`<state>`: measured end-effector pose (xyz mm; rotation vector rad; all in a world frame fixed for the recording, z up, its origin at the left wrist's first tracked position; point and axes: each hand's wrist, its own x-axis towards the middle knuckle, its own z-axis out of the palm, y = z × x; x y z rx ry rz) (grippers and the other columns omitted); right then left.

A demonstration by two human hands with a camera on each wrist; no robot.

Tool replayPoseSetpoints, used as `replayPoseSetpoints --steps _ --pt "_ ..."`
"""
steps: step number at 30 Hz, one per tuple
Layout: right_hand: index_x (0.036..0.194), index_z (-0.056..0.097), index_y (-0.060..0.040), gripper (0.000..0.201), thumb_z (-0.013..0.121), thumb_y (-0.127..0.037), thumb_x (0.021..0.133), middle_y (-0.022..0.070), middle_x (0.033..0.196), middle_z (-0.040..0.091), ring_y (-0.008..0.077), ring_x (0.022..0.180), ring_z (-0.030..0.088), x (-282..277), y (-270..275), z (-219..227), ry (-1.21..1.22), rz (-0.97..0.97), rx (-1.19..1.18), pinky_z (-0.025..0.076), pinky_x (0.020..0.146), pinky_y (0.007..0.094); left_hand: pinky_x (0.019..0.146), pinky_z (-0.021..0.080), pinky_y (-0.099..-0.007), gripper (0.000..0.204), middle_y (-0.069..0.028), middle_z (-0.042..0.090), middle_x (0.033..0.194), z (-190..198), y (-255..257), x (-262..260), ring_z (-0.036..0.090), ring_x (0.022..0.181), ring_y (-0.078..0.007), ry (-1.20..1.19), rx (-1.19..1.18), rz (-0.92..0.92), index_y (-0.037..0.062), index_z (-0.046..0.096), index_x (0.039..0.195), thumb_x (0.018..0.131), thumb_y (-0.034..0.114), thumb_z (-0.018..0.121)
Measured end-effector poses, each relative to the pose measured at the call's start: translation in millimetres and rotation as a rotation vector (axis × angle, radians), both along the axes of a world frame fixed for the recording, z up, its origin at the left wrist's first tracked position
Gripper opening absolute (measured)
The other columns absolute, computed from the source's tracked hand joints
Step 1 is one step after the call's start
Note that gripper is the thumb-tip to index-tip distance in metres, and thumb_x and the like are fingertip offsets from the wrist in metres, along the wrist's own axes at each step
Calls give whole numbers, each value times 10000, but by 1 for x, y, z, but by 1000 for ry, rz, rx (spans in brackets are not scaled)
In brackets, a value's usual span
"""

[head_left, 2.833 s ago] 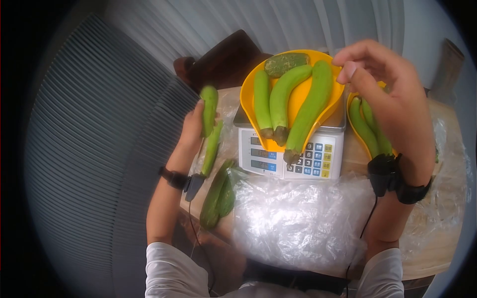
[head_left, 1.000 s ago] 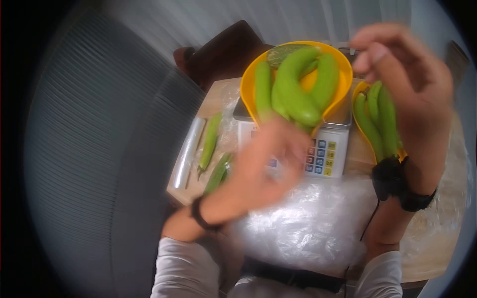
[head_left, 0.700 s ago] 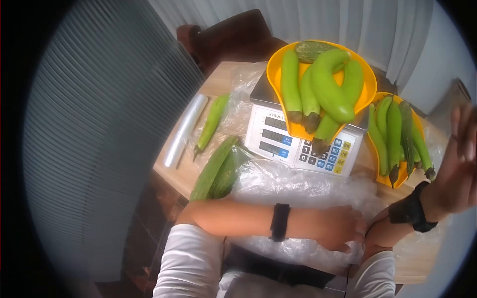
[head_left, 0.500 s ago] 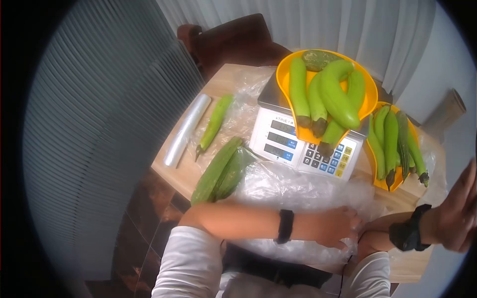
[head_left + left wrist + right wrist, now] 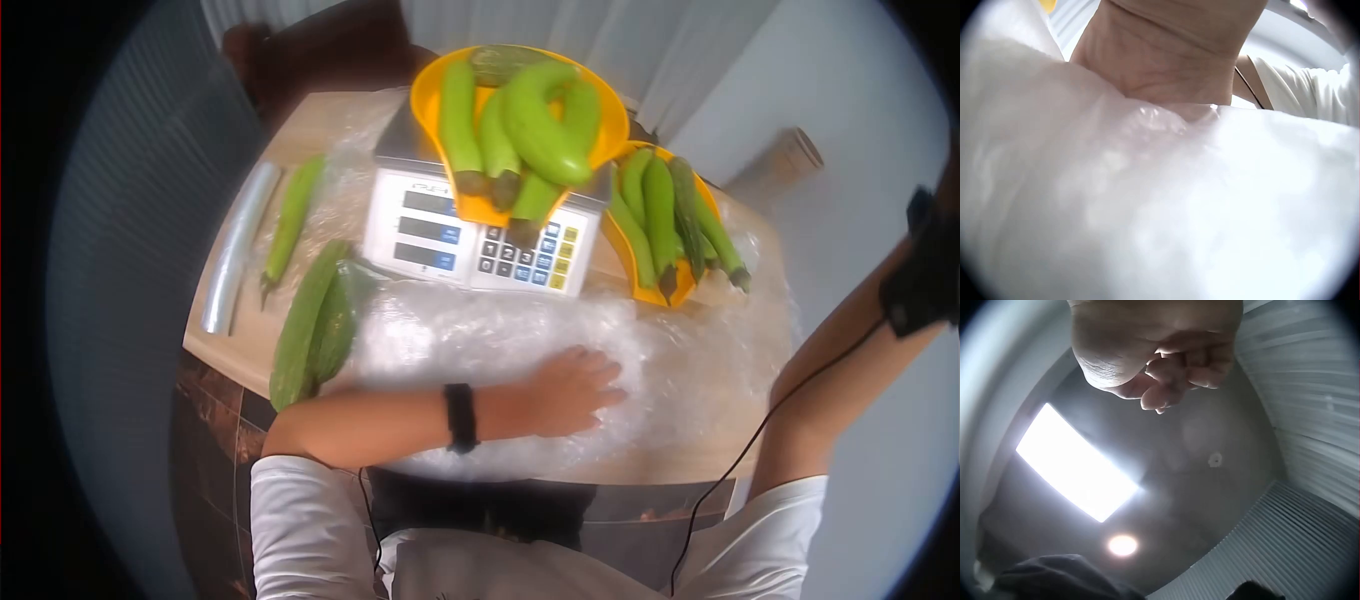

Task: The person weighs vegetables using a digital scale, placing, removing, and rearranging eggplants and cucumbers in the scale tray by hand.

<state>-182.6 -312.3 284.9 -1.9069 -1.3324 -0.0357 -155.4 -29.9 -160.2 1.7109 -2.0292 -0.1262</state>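
My left hand [image 5: 575,390] lies with fingers spread on a crumpled sheet of clear plastic [image 5: 410,325] at the table's front. The left wrist view shows the palm's heel [image 5: 1160,62] with whitish plastic [image 5: 1147,206] bunched up before it. Out at the right, my right hand is cut off by the head view's edge. In the right wrist view that hand [image 5: 1166,353] hangs in the air with fingers loosely curled, nothing in them. Behind the plastic stands a white scale [image 5: 468,258]. Its yellow scoop tray [image 5: 426,100] bears several long green vegetables [image 5: 460,120] with brown stem ends.
A second yellow tray [image 5: 682,288] with several long green vegetables stands right of the scale. Two darker green gourds [image 5: 308,330], one slim green vegetable [image 5: 294,220] and a plastic roll [image 5: 240,250] lie at left. A cable [image 5: 735,462] runs from my right wrist.
My left hand has laid a curved green vegetable on the scale's tray and come down onto the plastic. My right arm has swung outward to the right. The head view has shifted.
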Motion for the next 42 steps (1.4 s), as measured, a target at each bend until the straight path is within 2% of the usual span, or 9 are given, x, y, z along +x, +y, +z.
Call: replayPoseSetpoints --steps 3,5,6,7,8,10,15,21,42 --pt "1124 644 -71 241 635 -189 914 43 856 660 152 801 603 -11 -26 -58 -200 -408 -231 448 809 310 1020 426 -447 492 -140 554 1336 15 5 6 544 1180 -302 -20 -47 31 159 624 1302 858 337 741" --pt "1127 626 -55 298 699 -157 857 80 951 669 187 901 639 23 174 -151 -349 -642 -399 474 902 352 992 441 -444 453 -150 555 1338 47 15 18 555 1134 -301 -42 -125 29 137 634 1280 872 307 733" --pt "1128 616 -46 335 731 -141 828 98 998 674 204 951 657 15 141 -166 -422 -753 -474 487 949 374 972 451 -445 432 -146 554 1341 59 23 24 560 1107 -300 -16 -121 48 127 642 1262 875 297 731" --pt "1229 666 -99 414 754 -156 828 153 1031 670 328 978 662 18 142 -166 -16 -774 -405 530 844 448 952 460 -445 410 -143 553 1345 71 35 31 565 1080 -300 7 -111 75 118 649 1243 878 286 729" --pt "1329 608 -80 544 778 -184 822 142 1141 645 335 1085 627 -14 145 -243 -190 -658 -675 495 944 481 952 460 -445 410 -143 553 1345 86 54 40 565 1080 -300 8 -105 95 118 649 1243 878 286 729" --pt "1494 472 -100 765 765 -369 840 175 1414 513 358 1328 485 -41 144 -301 20 -563 -743 352 1129 541 939 472 -447 399 -124 555 1335 108 103 58 571 1102 -299 39 374 223 117 655 1248 888 278 719" --pt "1558 421 -172 776 676 -484 895 203 1580 371 390 1486 319 -82 165 -377 83 -523 -711 194 1208 608 1056 418 -506 531 -144 507 1438 83 172 20 512 1290 -344 159 295 388 153 612 1381 906 375 700" --pt "1537 461 -188 726 684 -448 898 194 1612 341 401 1489 313 -73 168 -402 155 -620 -631 201 1200 621 1190 249 -549 682 -148 369 1607 38 155 -11 318 1489 -378 147 304 643 172 498 1516 933 495 641" --pt "1390 606 -123 629 750 -260 794 178 1474 478 373 1339 473 -51 151 -414 165 -620 -347 397 1005 499 1045 423 -463 516 -95 554 1433 21 132 -1 526 1298 -329 334 43 751 174 684 1299 802 287 765"
